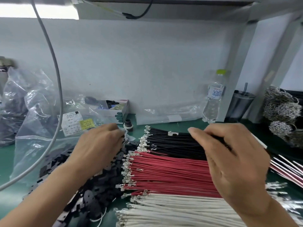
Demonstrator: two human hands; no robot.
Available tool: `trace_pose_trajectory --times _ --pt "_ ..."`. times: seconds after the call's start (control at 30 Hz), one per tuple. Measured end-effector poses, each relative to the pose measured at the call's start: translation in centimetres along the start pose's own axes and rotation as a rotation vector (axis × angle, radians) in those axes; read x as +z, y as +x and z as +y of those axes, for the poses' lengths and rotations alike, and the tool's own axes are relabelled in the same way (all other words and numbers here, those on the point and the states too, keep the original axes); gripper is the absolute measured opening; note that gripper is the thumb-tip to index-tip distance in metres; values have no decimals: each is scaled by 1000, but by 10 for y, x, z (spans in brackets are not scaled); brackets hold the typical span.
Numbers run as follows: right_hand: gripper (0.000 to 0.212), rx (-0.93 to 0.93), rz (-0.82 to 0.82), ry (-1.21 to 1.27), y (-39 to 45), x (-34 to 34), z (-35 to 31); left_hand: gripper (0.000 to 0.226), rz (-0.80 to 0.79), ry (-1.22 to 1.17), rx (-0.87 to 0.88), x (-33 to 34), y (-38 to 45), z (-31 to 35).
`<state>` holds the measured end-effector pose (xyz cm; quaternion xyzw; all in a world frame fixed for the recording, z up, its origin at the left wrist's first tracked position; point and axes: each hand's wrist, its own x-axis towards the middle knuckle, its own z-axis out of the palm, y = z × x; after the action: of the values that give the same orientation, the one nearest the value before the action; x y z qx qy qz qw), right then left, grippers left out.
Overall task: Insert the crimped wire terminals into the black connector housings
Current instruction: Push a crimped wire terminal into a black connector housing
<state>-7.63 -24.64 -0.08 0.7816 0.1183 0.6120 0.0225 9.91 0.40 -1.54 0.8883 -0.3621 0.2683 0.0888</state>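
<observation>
Your desk (6, 154) is green. The wires (172, 171) lie in three flat rows, black, red and white, their long axis along the desk's front edge and the terminals (129, 163) all pointing left. The housings (91, 192) are piled just left of these tips. Your right hand (229, 154) curls its fingers on the black wires (172, 141). Your left hand (98, 145) is nearer to the housings; I cannot tell what its fingers hold.
</observation>
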Motion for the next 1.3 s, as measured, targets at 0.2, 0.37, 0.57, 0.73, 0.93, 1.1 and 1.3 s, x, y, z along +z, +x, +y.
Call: trace_pose_trajectory --times 0.2,0.37,0.57,0.73,0.93,1.1,1.3 --pt "15 23 -234 -50 -11 11 1 32 96 -637 -193 -28 -26 42" --pt "10 52 -297 110 -19 20 -14 36 2 -956 -284 -18 -49 68" --pt "11 99 -326 237 -20 23 -27 38 -18 -1068 -308 -13 -52 63" --pt "16 152 -394 311 -20 26 -29 24 -12 -1193 -314 -11 -52 59" --pt "17 187 -539 377 -17 24 -25 24 -36 -1082 -244 -8 -55 62" --pt "18 284 -609 495 -14 22 -25 20 -98 -1200 -262 -9 -54 60" --pt "15 184 -596 368 -9 20 -31 21 -52 -1059 -230 -11 -55 67"
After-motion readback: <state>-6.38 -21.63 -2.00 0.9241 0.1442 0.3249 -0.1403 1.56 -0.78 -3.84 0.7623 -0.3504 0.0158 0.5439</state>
